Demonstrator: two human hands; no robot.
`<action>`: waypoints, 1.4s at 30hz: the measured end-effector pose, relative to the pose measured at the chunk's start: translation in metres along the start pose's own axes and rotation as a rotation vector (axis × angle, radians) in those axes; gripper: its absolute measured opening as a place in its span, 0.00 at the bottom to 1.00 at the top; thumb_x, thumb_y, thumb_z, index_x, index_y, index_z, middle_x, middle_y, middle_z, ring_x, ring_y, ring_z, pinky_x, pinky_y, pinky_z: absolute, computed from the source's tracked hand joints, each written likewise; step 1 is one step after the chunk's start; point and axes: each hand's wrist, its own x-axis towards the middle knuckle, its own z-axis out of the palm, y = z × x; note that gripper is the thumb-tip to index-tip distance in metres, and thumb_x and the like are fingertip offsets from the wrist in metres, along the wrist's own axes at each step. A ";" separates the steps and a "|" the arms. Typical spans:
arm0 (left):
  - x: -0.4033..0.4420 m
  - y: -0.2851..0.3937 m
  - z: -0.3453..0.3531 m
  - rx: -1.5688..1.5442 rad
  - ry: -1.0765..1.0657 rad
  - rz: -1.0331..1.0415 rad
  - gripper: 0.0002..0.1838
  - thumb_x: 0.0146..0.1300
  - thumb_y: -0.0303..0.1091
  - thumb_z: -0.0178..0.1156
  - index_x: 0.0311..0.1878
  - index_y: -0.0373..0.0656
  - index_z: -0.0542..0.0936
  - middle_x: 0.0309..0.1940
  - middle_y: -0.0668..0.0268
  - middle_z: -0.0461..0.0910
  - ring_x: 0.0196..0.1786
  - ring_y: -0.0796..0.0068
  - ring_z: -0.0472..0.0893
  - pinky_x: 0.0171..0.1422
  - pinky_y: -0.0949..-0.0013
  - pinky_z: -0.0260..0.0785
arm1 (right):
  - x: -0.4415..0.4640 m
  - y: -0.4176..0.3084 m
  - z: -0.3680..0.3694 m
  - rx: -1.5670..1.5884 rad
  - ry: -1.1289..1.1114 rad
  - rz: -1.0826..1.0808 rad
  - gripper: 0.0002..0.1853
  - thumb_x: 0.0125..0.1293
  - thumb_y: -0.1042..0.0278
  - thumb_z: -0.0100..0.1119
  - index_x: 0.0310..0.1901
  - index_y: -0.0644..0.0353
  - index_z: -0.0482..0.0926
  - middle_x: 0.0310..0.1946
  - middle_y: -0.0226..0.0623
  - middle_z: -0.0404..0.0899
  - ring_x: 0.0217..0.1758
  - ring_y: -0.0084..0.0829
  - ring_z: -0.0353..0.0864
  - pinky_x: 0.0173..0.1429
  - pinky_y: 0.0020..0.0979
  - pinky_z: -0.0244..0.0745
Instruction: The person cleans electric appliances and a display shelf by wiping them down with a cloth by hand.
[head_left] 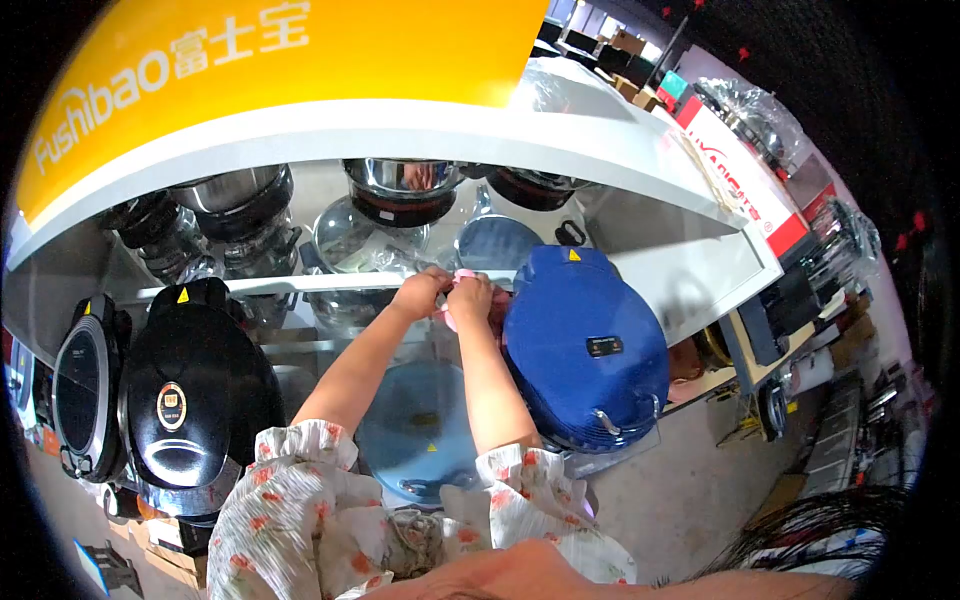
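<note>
My left hand (422, 294) and my right hand (471, 302) meet at the front edge of a glass-topped white counter. Both have closed fingers on a small pink thing, perhaps a cloth (449, 318), mostly covered by my hands. Just right of my right hand stands a blue electric griddle (585, 345), lid shut, with a yellow warning triangle. Under my forearms a second, blue-grey round appliance (415, 425) shows behind glass.
Two black electric griddles (200, 390) stand at the left. Pots (400, 180) and a blue lidded pan (497, 243) sit inside the counter. A yellow sign panel (290, 60) rises behind. Boxed goods and shelves line the right, above grey floor (690, 470).
</note>
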 end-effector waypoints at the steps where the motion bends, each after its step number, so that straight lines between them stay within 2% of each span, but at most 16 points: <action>1: 0.000 -0.004 0.001 0.032 0.001 -0.006 0.25 0.47 0.30 0.66 0.53 0.50 0.79 0.51 0.61 0.77 0.51 0.59 0.79 0.54 0.62 0.73 | 0.006 0.005 0.005 0.047 -0.005 -0.036 0.28 0.54 0.63 0.62 0.59 0.55 0.73 0.56 0.40 0.74 0.63 0.35 0.69 0.69 0.31 0.59; 2: -0.001 0.001 -0.001 0.061 0.002 -0.014 0.27 0.46 0.30 0.66 0.54 0.50 0.78 0.52 0.61 0.76 0.52 0.58 0.78 0.55 0.62 0.73 | 0.027 0.054 0.042 0.375 -0.013 -0.089 0.30 0.54 0.62 0.62 0.60 0.56 0.71 0.59 0.39 0.72 0.64 0.35 0.68 0.70 0.31 0.59; 4: -0.002 0.022 -0.018 0.095 -0.098 -0.082 0.34 0.43 0.26 0.68 0.59 0.49 0.74 0.55 0.61 0.75 0.55 0.58 0.77 0.57 0.62 0.72 | 0.024 0.054 0.043 0.433 -0.051 -0.019 0.37 0.53 0.59 0.64 0.65 0.57 0.65 0.65 0.38 0.63 0.67 0.34 0.64 0.71 0.31 0.57; 8: 0.003 -0.003 -0.005 0.084 -0.067 -0.082 0.27 0.52 0.27 0.62 0.59 0.45 0.73 0.61 0.61 0.71 0.58 0.57 0.75 0.61 0.62 0.70 | -0.067 -0.019 0.006 -0.195 -0.050 0.104 0.39 0.51 0.57 0.68 0.64 0.58 0.65 0.64 0.42 0.65 0.64 0.41 0.68 0.64 0.35 0.67; 10: -0.001 0.010 -0.019 0.197 -0.039 -0.083 0.26 0.54 0.31 0.61 0.59 0.47 0.74 0.62 0.62 0.70 0.60 0.57 0.73 0.62 0.60 0.68 | -0.098 -0.033 -0.014 -0.398 -0.207 0.043 0.34 0.52 0.58 0.67 0.62 0.54 0.68 0.61 0.47 0.67 0.62 0.48 0.71 0.57 0.42 0.74; 13: -0.002 0.008 -0.022 0.304 -0.053 -0.109 0.25 0.56 0.36 0.61 0.60 0.50 0.74 0.66 0.64 0.66 0.63 0.58 0.68 0.65 0.57 0.64 | -0.118 -0.056 -0.035 -0.161 0.046 0.090 0.35 0.51 0.67 0.66 0.62 0.62 0.66 0.60 0.42 0.67 0.63 0.45 0.65 0.64 0.40 0.66; 17: -0.005 0.003 -0.021 0.346 -0.070 -0.145 0.25 0.54 0.40 0.63 0.57 0.50 0.76 0.64 0.65 0.68 0.63 0.56 0.65 0.66 0.60 0.62 | -0.068 -0.042 -0.009 -0.370 0.485 -0.486 0.28 0.55 0.65 0.63 0.59 0.61 0.71 0.63 0.42 0.63 0.62 0.49 0.65 0.65 0.43 0.64; 18: -0.003 -0.008 -0.012 0.406 -0.089 -0.136 0.25 0.54 0.40 0.63 0.57 0.50 0.76 0.63 0.65 0.69 0.63 0.55 0.65 0.66 0.60 0.62 | -0.062 -0.047 -0.010 -0.392 0.143 -0.234 0.27 0.53 0.68 0.63 0.58 0.59 0.74 0.65 0.39 0.62 0.66 0.47 0.61 0.64 0.42 0.66; 20: -0.003 0.012 -0.031 0.341 -0.153 -0.184 0.24 0.52 0.39 0.66 0.55 0.52 0.78 0.62 0.66 0.70 0.63 0.56 0.65 0.68 0.59 0.61 | -0.032 0.008 0.035 -0.053 0.465 -0.314 0.19 0.62 0.68 0.55 0.55 0.52 0.74 0.58 0.38 0.65 0.58 0.41 0.66 0.51 0.40 0.73; 22: -0.003 -0.001 -0.027 0.262 -0.058 -0.127 0.26 0.51 0.44 0.67 0.56 0.53 0.77 0.62 0.65 0.71 0.62 0.56 0.67 0.66 0.58 0.64 | -0.035 0.019 0.032 0.347 0.505 -0.241 0.17 0.67 0.60 0.49 0.56 0.48 0.73 0.46 0.35 0.66 0.40 0.36 0.67 0.37 0.36 0.71; 24: -0.001 -0.006 -0.031 0.245 -0.101 -0.135 0.30 0.50 0.48 0.68 0.58 0.54 0.76 0.61 0.66 0.71 0.62 0.56 0.68 0.66 0.58 0.64 | -0.053 0.029 0.032 0.472 0.520 -0.204 0.16 0.72 0.52 0.43 0.56 0.43 0.72 0.34 0.32 0.68 0.22 0.31 0.67 0.23 0.32 0.70; 26: 0.007 -0.013 -0.040 0.301 -0.184 -0.124 0.34 0.48 0.51 0.69 0.60 0.56 0.75 0.60 0.66 0.72 0.61 0.57 0.68 0.66 0.57 0.64 | -0.063 0.043 0.041 -0.110 0.689 -0.343 0.19 0.70 0.52 0.44 0.58 0.45 0.71 0.36 0.36 0.65 0.29 0.34 0.66 0.31 0.35 0.68; 30: 0.016 -0.013 -0.058 0.303 -0.333 -0.067 0.40 0.43 0.55 0.71 0.64 0.60 0.72 0.60 0.67 0.72 0.63 0.57 0.68 0.67 0.58 0.63 | -0.124 -0.016 -0.019 -0.030 0.211 -0.151 0.26 0.61 0.66 0.53 0.63 0.51 0.69 0.60 0.55 0.59 0.58 0.53 0.64 0.61 0.43 0.62; 32: 0.025 -0.021 -0.059 0.355 -0.396 -0.011 0.37 0.45 0.52 0.70 0.63 0.60 0.74 0.60 0.67 0.72 0.63 0.58 0.68 0.69 0.55 0.60 | -0.130 -0.012 -0.018 -0.030 0.111 -0.120 0.30 0.58 0.70 0.55 0.65 0.52 0.67 0.65 0.59 0.58 0.66 0.58 0.63 0.68 0.45 0.60; 38: 0.035 -0.003 -0.035 0.345 -0.313 0.086 0.26 0.50 0.38 0.65 0.57 0.56 0.78 0.57 0.66 0.74 0.63 0.61 0.68 0.71 0.46 0.52 | -0.147 -0.017 -0.022 -0.268 0.114 -0.206 0.32 0.56 0.74 0.52 0.66 0.56 0.63 0.63 0.60 0.61 0.64 0.58 0.64 0.67 0.45 0.62; 42: 0.034 0.004 -0.034 0.182 -0.299 0.007 0.24 0.51 0.36 0.65 0.55 0.53 0.80 0.52 0.64 0.76 0.62 0.62 0.70 0.69 0.48 0.55 | -0.139 -0.018 -0.024 0.122 0.190 -0.175 0.27 0.56 0.75 0.53 0.61 0.66 0.67 0.60 0.62 0.62 0.65 0.59 0.62 0.66 0.46 0.61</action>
